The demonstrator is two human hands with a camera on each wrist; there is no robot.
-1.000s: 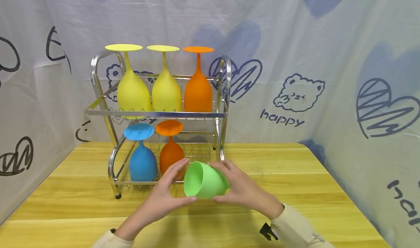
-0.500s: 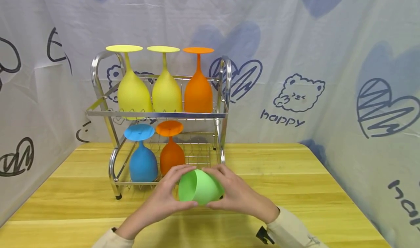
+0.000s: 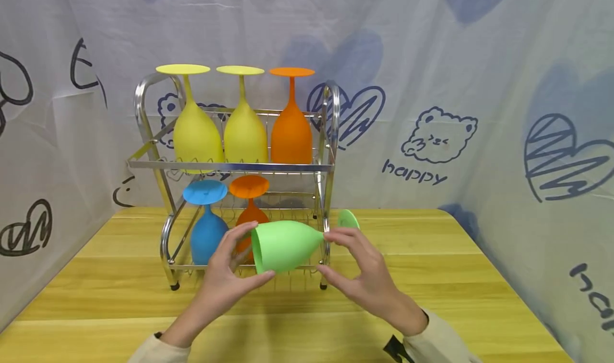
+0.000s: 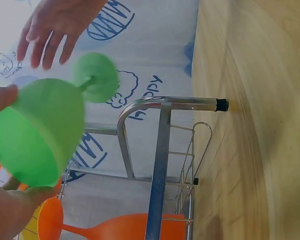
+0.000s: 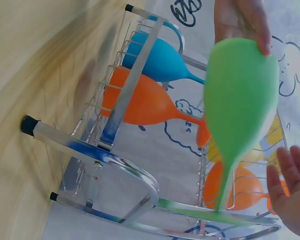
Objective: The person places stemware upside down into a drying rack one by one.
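A light green goblet [image 3: 289,245] lies sideways in the air in front of the rack, its mouth to the left and its round foot to the right. My left hand [image 3: 224,277] grips the bowl near the rim between fingers and thumb, as the left wrist view also shows on the goblet [image 4: 55,115]. Around the stem end, my right hand [image 3: 371,280] is held with its fingers extended. In the right wrist view the right hand [image 5: 292,200] is apart from the stem and holds nothing.
Behind the hands stands a two-tier metal rack [image 3: 249,167]. Upside down on its upper tier are two yellow goblets [image 3: 196,136] and an orange goblet [image 3: 291,136]; the lower tier bears a blue goblet [image 3: 207,238] and another orange goblet [image 3: 249,187]. A wooden table [image 3: 422,267] lies underneath.
The green goblet has risen and turned more sideways, so its stem and foot now show at the right. My right hand has moved off the bowl to the right; the left still grips it.
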